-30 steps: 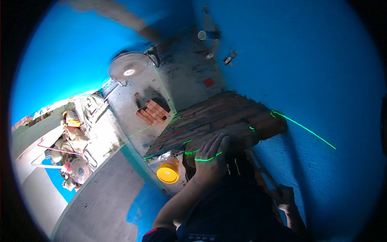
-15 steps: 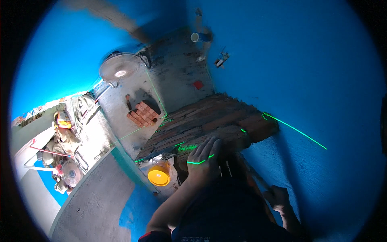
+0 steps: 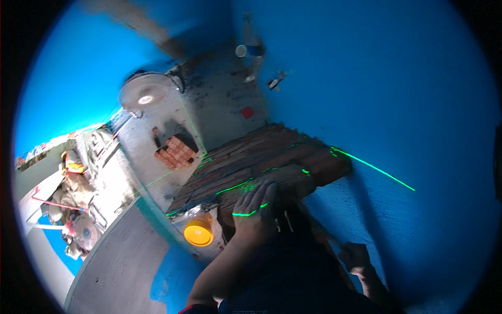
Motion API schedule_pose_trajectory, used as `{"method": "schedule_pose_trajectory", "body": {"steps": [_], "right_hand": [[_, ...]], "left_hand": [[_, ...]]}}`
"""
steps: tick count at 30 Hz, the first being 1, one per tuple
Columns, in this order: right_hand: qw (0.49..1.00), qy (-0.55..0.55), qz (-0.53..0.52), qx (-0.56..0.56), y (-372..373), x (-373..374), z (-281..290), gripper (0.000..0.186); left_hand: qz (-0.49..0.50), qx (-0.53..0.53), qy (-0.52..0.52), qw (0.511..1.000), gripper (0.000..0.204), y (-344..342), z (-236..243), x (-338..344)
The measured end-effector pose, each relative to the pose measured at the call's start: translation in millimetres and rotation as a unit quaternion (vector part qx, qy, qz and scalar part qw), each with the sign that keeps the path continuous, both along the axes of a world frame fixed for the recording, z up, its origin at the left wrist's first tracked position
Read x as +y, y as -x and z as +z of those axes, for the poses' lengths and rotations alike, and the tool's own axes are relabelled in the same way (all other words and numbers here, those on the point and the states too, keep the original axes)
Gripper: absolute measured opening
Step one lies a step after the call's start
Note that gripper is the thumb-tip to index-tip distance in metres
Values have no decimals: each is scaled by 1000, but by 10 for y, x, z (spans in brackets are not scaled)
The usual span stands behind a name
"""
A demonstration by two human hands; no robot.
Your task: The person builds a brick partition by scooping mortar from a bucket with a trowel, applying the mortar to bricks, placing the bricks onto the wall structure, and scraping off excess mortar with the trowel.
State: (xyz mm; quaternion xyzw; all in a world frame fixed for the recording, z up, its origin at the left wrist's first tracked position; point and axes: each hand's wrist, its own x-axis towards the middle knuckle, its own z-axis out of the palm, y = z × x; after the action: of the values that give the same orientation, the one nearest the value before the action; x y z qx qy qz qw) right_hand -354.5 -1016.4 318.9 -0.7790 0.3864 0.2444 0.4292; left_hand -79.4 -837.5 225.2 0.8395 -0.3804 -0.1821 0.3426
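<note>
Along the near edge of the dark brickwork [image 3: 272, 152], the left hand [image 3: 255, 212] lies with straight, released fingers on top, as half a second ago. Everything sits further left in view, and the green line [image 3: 234, 187] beside that hand runs longer. Low down, the right hand [image 3: 354, 256] is clenched round a slim handle [image 3: 333, 240], its far end lost in shadow. Print on the dark shirt [image 3: 282, 285] is cut off, unreadable; the yellow bucket [image 3: 198, 234] bears a mark too small to read.
</note>
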Motion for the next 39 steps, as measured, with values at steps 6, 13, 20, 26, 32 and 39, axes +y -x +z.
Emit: {"method": "schedule_pose_trajectory", "body": {"steps": [6, 13, 20, 26, 32, 39], "right_hand": [[998, 4, 46, -30, -27, -61, -37, 27], [999, 3, 48, 10, -14, -58, -39, 24], [999, 2, 24, -25, 40, -49, -118, 30], [999, -17, 2, -30, 7, -32, -153, 31], [996, -24, -2, -87, -127, -9, -174, 31], [997, -71, -28, -29, -145, -22, -127, 31]], "left_hand": [[13, -12, 10, 1000, 44, -9, -6, -46], [3, -4, -8, 1000, 48, -15, 30, -30], [9, -6, 6, 1000, 49, -23, -1, -35], [9, -11, 6, 1000, 48, -9, -17, -40], [-19, -34, -23, 999, 49, -57, 80, 70], [4, -31, -37, 999, 45, -20, 90, 262]]}}
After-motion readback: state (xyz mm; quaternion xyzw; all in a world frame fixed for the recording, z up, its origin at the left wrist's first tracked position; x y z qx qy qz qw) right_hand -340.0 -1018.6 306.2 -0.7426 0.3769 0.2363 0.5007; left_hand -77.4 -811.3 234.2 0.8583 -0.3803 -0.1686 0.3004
